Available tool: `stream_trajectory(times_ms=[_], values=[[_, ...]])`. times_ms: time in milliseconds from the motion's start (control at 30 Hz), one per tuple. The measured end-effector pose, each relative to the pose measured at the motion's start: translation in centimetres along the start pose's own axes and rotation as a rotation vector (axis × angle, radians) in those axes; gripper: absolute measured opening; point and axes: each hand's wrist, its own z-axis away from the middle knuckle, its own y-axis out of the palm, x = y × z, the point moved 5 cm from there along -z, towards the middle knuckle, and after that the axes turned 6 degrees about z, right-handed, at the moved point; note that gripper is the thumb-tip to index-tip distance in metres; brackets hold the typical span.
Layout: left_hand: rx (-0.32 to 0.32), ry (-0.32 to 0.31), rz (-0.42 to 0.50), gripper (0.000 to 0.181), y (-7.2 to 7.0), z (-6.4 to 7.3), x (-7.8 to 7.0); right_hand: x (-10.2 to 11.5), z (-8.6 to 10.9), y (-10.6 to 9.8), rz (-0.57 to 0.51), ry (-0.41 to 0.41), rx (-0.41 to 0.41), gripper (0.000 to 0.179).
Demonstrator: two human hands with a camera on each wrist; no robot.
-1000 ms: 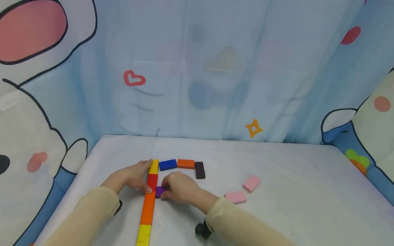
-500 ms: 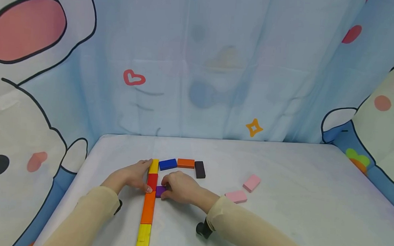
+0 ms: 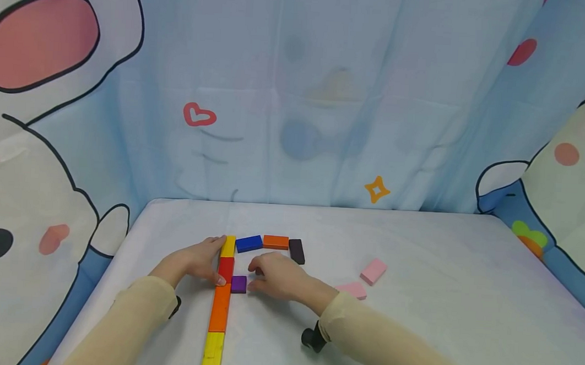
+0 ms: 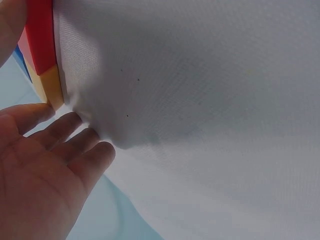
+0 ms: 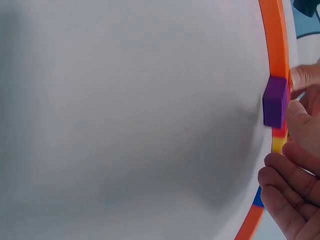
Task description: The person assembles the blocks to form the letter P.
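Observation:
A straight column of blocks runs up the table: yellow (image 3: 212, 352), long orange (image 3: 220, 306), red (image 3: 225, 270) and yellow (image 3: 228, 246) at the far end. My left hand (image 3: 196, 261) lies along the column's left side, thumb at the red block's near end and index fingertip at the far yellow block. Its fingers are extended in the left wrist view. A purple block (image 3: 239, 284) stands against the column's right side. Just right of it hovers my right hand (image 3: 280, 278), thumb and fingers apart, holding nothing. The right wrist view also shows the purple block (image 5: 274, 102).
At the column's far end, a blue block (image 3: 249, 243), an orange block (image 3: 275, 241) and a dark block (image 3: 296, 251) form a row toward the right. Two pink blocks (image 3: 374, 271) lie farther right, one partly behind the right wrist. A patterned curtain (image 3: 327, 96) hangs behind the table.
My right hand has let go of the purple block and moved slightly right, away from it. The purple block stays beside the column. My left hand has not moved.

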Motion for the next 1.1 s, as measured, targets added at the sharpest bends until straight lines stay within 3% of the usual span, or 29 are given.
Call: stream_trajectory(times_ms=[467, 733, 1100], values=[[0.018, 0.009, -0.008, 0.101, 0.0, 0.5, -0.4, -6.9, 4.5, -2.5, -0.095, 0.102, -0.052, 0.033], [0.019, 0.019, -0.016, 0.1, -0.1, 0.6, -0.3, -10.8, 8.3, -3.9, -0.061, 0.064, -0.114, 0.031], [0.014, 0.018, -0.023, 0.101, 0.0, 0.2, -0.2, -15.0, 12.3, -3.5, -0.077, 0.113, -0.119, 0.025]])
